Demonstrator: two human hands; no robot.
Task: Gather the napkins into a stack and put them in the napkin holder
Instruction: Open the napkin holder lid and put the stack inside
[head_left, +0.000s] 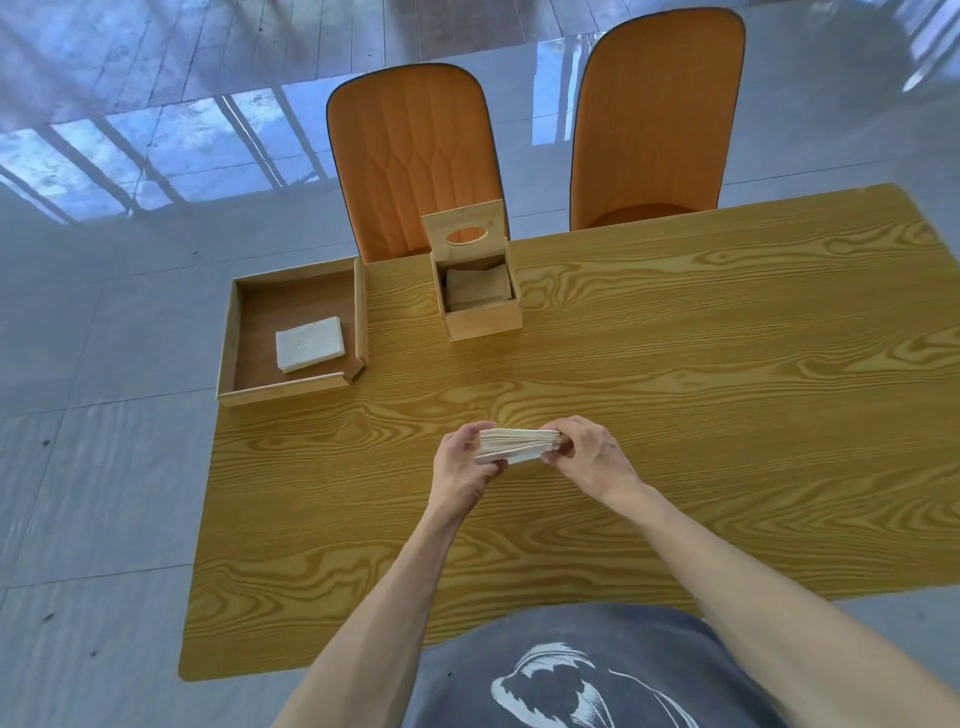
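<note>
A stack of pale napkins (517, 446) is held on edge just above the wooden table (675, 415), near its middle front. My left hand (462, 470) grips the stack's left end and my right hand (587, 457) grips its right end. The wooden napkin holder (480, 317) stands further back with its lid (465, 228) raised upright, an oval hole in the lid. Some napkins (475, 286) lie inside it. A second small pile of white napkins (310, 344) rests in the wooden tray (291, 387) at the table's left edge.
Two orange chairs (410, 156) (654, 119) stand behind the table's far edge. The tray overhangs the table's left side. Glossy grey floor tiles surround the table.
</note>
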